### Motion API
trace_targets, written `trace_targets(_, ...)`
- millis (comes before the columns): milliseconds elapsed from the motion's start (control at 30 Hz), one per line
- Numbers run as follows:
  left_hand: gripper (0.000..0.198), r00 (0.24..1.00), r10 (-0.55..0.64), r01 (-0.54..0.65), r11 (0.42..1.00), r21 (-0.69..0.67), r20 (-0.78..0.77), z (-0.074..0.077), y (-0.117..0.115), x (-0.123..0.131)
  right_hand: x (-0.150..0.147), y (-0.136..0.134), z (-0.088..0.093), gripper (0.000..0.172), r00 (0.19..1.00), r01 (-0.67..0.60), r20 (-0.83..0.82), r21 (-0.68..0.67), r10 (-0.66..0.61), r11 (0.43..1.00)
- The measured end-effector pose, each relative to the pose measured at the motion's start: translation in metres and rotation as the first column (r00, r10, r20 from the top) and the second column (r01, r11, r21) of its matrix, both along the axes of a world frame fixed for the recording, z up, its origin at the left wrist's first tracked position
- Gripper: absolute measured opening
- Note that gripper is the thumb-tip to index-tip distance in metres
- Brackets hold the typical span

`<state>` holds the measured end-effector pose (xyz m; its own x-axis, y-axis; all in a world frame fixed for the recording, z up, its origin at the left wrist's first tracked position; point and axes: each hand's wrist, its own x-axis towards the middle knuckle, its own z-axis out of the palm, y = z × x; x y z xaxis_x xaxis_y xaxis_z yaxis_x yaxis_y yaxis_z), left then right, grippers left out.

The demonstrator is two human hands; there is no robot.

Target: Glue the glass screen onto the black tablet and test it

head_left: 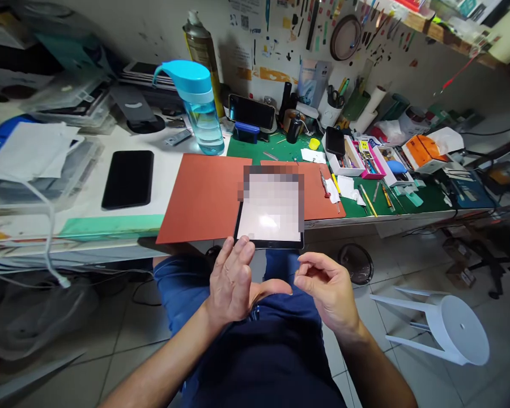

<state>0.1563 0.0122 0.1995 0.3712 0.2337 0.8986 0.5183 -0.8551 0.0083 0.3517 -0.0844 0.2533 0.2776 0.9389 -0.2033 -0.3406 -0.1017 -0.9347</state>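
A tablet [272,226] with a pale lit screen and dark border lies in front of me, its lower end reaching past the desk's front edge. Square blurring covers much of its upper part. My left hand [233,281] is at the tablet's lower left corner, fingers stretched out and thumb pointing right; whether the fingertips touch it I cannot tell. Below the lower right corner, apart from the tablet, my right hand [327,289] is closed with thumb and fingers drawn together. Anything inside that pinch is hidden or too small to name. Reddish-brown mats [208,195] lie under and beside the tablet.
On the left are a black tablet-like device [128,179] and a blue-lidded water bottle [204,113]. A propped phone [251,113] stands behind. Tool boxes [348,161] and screwdrivers [369,200] lie right. A white stool [461,328] and a bin [356,264] stand on the floor.
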Motion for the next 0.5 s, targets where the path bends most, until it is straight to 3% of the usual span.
trace_targets(100,0.129,0.995,-0.097,0.098,0.994,-0.039,0.023,0.003,0.001,0.008,0.001,0.003,-0.004,0.026,0.999,0.012,-0.030,-0.008,-0.012,1.000)
trace_targets(167,0.120,0.975,-0.217,0.223,0.961,-0.164,0.053,0.008,-0.002,0.019,0.005,0.003,-0.005,0.026,0.997,0.048,-0.054,-0.019,-0.049,0.999)
trace_targets(267,0.083,0.915,-0.345,0.403,0.785,-0.470,0.208,0.015,-0.012,0.042,0.014,0.001,-0.007,0.031,0.987,0.136,-0.084,-0.018,-0.137,0.991)
trace_targets(333,0.057,0.862,-0.391,0.507,0.642,-0.575,0.323,0.016,-0.020,0.059,0.021,-0.003,-0.009,0.038,0.976,0.186,-0.114,-0.022,-0.187,0.982)
trace_targets(400,0.045,0.797,-0.459,0.602,0.549,-0.579,0.393,0.014,-0.023,0.078,0.029,-0.009,-0.012,0.045,0.964,0.218,-0.144,-0.041,-0.222,0.975)
trace_targets(500,0.039,0.702,-0.548,0.709,0.472,-0.525,0.455,0.007,-0.018,0.104,0.041,-0.022,-0.012,0.054,0.946,0.261,-0.177,-0.084,-0.272,0.962)
